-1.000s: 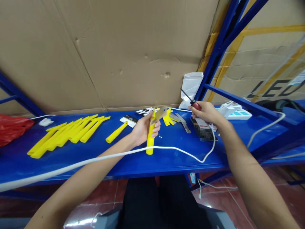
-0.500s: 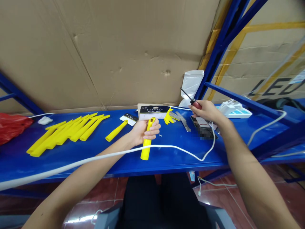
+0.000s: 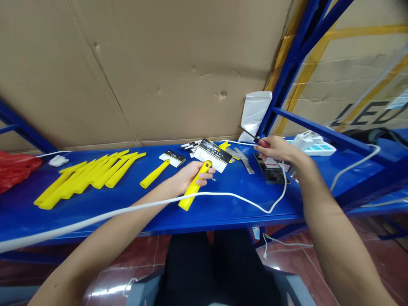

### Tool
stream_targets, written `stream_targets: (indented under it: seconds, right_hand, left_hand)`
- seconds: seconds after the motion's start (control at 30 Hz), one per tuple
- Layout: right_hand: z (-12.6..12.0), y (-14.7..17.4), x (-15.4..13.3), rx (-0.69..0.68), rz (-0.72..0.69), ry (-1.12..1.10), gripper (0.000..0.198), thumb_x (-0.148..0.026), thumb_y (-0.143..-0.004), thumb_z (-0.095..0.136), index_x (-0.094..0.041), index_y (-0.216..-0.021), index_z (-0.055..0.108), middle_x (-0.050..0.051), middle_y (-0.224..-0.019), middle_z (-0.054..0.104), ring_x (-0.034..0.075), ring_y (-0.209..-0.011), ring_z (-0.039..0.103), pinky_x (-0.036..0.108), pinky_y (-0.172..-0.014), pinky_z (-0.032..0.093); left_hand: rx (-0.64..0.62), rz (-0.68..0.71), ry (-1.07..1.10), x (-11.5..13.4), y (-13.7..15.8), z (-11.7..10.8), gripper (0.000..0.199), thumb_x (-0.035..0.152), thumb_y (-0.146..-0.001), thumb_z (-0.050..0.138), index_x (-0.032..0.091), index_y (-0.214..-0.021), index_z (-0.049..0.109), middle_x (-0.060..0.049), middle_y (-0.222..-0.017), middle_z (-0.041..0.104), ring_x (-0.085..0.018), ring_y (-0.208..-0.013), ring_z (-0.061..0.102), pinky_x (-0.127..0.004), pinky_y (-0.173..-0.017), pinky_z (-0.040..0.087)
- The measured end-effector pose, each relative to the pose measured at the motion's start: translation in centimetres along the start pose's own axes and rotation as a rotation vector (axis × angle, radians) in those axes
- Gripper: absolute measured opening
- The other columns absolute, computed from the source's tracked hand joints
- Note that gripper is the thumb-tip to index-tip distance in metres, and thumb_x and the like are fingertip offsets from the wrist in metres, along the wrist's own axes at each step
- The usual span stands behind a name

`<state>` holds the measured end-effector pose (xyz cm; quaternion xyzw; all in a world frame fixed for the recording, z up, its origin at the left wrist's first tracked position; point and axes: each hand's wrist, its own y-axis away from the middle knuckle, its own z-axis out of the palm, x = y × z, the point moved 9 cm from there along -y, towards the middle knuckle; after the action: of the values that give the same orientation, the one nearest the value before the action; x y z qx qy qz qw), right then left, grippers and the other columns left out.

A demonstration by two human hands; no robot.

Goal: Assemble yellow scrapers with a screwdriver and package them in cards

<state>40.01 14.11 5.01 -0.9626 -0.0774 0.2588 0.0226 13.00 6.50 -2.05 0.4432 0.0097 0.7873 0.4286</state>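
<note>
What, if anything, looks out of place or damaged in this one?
A white cable looks odd: in this view it crosses the left forearm and the yellow scraper handle, cutting through the work area; contact is unclear. The cardboard panel behind also has a small dent.

Yellow tubular-handled, black-and-white-labelled scraper [image 3: 195, 184] swung aslant in left hand [image 3: 187, 175].
Landmark: lying yellow-handled scraper [image 3: 155, 173]. Held one's butt now nearer landmark; label end tips away from it, no longer square-on. Right of landmark, slim white-and-black pieces [image 3: 191, 145] uncovered again. Dark-shafted, red-handled screwdriver [image 3: 256, 138] slightly flatter.
</note>
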Motion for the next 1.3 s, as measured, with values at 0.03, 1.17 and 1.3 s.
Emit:
stream_targets:
  seconds: [0.03, 1.17, 1.3]
  right_hand:
    - [0.2, 0.0, 0.1, -0.012, 0.003, -0.021, 0.03, -0.032, -0.094, 0.064, -0.026, -0.066, 0.056, 0.003, -0.066, 0.078, 0.023, -0.069, 0.076, 0.034, -0.073, 0.052]
    - [-1.0, -0.3, 0.2, 0.159, -0.057, 0.019, 0.032, -0.042, -0.096, 0.062, -0.025, -0.069, 0.057, 0.004, -0.067, 0.076, 0.024, -0.07, 0.072, 0.032, -0.068, 0.047]
    - [-1.1, -0.4, 0.0, 0.176, -0.075, 0.022, 0.03, -0.039, -0.095, 0.063, -0.025, -0.069, 0.057, 0.004, -0.065, 0.076, 0.024, -0.068, 0.073, 0.033, -0.068, 0.046]
  left_hand:
    - [0.01, -0.019, -0.004, -0.1, -0.1, -0.2, 0.034, 0.014, -0.108, 0.033, 0.019, -0.082, 0.054, 0.005, -0.049, 0.041, -0.008, -0.029, 0.03, -0.014, -0.027, 0.026]
    - [0.144, 0.532, -0.237, 6.5, 4.2, 1.0, 0.025, 0.038, -0.099, 0.078, 0.016, -0.098, 0.067, -0.01, -0.093, 0.075, -0.011, -0.062, 0.062, -0.019, -0.039, 0.041]
    - [0.306, 0.761, -0.347, 12.5, 8.5, -2.3, 0.025, 0.036, -0.096, 0.084, 0.014, -0.097, 0.072, -0.007, -0.088, 0.072, -0.014, -0.068, 0.067, -0.019, -0.041, 0.045]
